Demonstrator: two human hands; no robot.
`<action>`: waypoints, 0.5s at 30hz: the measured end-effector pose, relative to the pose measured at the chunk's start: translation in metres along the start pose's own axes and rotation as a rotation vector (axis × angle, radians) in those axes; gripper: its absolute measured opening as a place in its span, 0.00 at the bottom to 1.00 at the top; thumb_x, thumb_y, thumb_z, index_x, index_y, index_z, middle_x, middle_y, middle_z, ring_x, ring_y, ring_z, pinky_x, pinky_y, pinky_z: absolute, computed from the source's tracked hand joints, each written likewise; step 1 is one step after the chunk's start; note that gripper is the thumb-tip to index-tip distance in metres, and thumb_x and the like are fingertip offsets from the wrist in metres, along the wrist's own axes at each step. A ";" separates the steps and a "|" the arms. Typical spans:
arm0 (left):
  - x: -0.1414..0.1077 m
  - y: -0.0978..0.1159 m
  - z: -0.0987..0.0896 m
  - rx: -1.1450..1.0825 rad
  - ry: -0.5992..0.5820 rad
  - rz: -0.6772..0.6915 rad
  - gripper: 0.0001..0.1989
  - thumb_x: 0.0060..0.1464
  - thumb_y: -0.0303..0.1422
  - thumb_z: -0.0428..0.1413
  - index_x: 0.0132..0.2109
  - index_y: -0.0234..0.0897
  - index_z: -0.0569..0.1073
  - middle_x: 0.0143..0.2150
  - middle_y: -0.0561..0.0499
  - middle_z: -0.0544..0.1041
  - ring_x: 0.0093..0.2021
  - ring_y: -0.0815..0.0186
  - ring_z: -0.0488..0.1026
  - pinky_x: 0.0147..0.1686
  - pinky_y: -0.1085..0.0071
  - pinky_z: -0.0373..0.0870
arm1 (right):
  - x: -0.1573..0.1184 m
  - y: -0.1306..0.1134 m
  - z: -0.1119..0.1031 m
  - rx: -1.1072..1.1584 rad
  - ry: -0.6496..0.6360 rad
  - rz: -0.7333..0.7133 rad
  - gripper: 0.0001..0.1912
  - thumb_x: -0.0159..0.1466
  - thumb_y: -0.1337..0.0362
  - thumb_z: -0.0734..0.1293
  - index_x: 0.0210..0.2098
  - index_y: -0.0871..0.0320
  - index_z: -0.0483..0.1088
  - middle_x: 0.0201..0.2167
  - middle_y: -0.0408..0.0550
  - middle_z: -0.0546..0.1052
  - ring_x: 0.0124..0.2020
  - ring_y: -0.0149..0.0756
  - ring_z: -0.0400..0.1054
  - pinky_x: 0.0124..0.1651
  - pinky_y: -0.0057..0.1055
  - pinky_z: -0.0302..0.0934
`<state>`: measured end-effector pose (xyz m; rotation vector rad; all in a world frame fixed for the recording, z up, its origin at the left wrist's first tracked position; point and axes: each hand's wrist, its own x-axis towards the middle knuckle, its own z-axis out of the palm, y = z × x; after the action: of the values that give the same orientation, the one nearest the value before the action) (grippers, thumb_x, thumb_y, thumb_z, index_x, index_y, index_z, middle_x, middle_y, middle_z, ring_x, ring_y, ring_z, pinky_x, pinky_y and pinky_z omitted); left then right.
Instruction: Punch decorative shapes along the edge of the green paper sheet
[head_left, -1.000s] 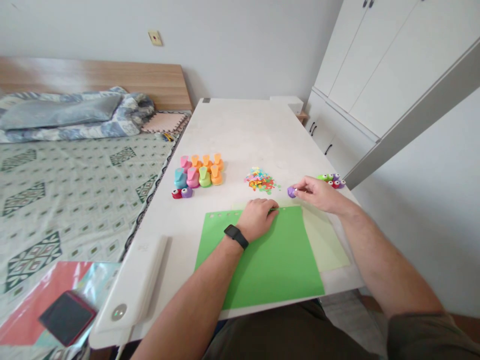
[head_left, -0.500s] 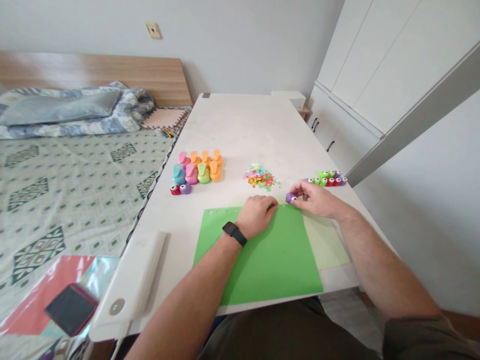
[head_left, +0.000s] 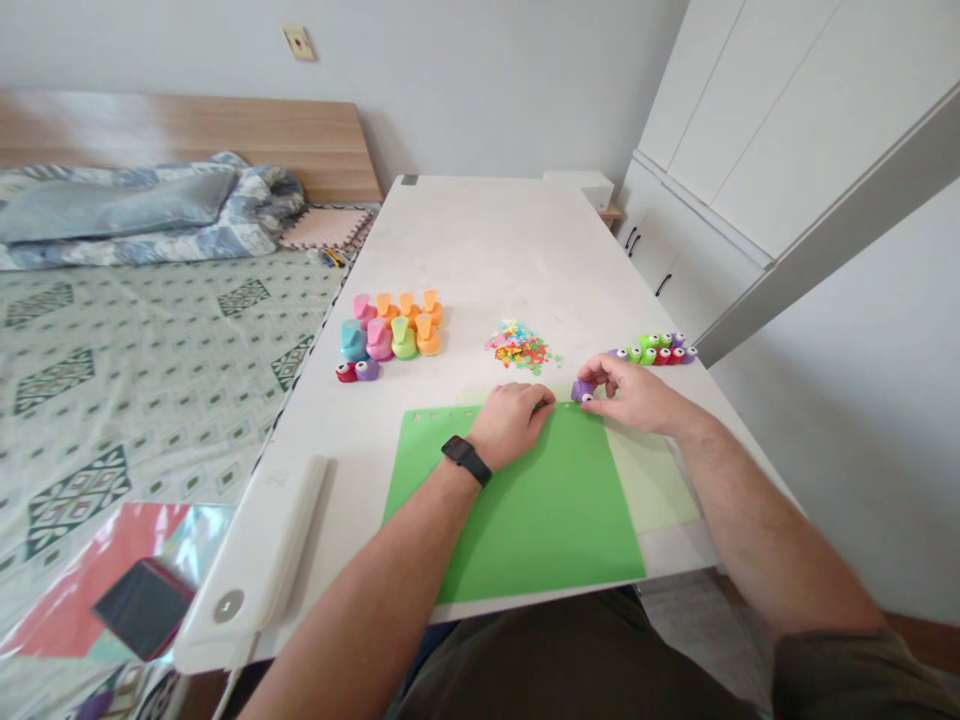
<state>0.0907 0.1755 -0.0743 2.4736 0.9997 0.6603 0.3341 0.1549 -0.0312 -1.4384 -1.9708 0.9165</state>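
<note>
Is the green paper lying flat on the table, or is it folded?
Flat: the green paper lies spread on the table, no fold visible.

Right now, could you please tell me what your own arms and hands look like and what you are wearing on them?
The left hand and right hand are bare, without gloves. The left wrist wears a black smartwatch with a rectangular face and a black strap. Both forearms are uncovered, and a dark olive sleeve shows on the right upper arm.
</note>
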 end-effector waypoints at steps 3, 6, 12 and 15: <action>0.000 0.000 0.000 0.001 -0.007 -0.003 0.08 0.66 0.32 0.53 0.45 0.39 0.77 0.40 0.49 0.81 0.42 0.61 0.77 0.46 0.65 0.70 | 0.000 0.001 0.002 -0.012 0.003 -0.022 0.17 0.57 0.62 0.74 0.45 0.55 0.72 0.40 0.48 0.79 0.36 0.36 0.70 0.40 0.35 0.64; 0.001 0.000 0.000 0.002 -0.015 -0.003 0.08 0.66 0.32 0.53 0.45 0.39 0.77 0.40 0.49 0.81 0.42 0.61 0.77 0.46 0.65 0.70 | 0.001 0.002 0.004 -0.011 0.005 -0.019 0.18 0.57 0.63 0.74 0.46 0.55 0.72 0.41 0.47 0.80 0.36 0.37 0.70 0.40 0.35 0.64; 0.001 0.000 0.000 0.007 -0.017 -0.005 0.08 0.66 0.33 0.53 0.45 0.39 0.77 0.40 0.49 0.81 0.42 0.61 0.77 0.46 0.65 0.70 | 0.003 0.007 0.006 0.014 0.013 -0.021 0.20 0.56 0.63 0.75 0.46 0.54 0.71 0.42 0.48 0.80 0.40 0.39 0.72 0.41 0.35 0.65; 0.001 0.000 0.000 0.007 -0.018 -0.004 0.08 0.66 0.33 0.53 0.45 0.39 0.77 0.40 0.49 0.81 0.42 0.61 0.77 0.46 0.65 0.70 | 0.003 0.006 0.005 -0.003 0.022 -0.014 0.20 0.56 0.63 0.75 0.47 0.54 0.72 0.42 0.48 0.80 0.40 0.39 0.72 0.42 0.36 0.65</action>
<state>0.0911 0.1763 -0.0737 2.4785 1.0021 0.6337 0.3329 0.1575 -0.0393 -1.4287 -1.9646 0.8888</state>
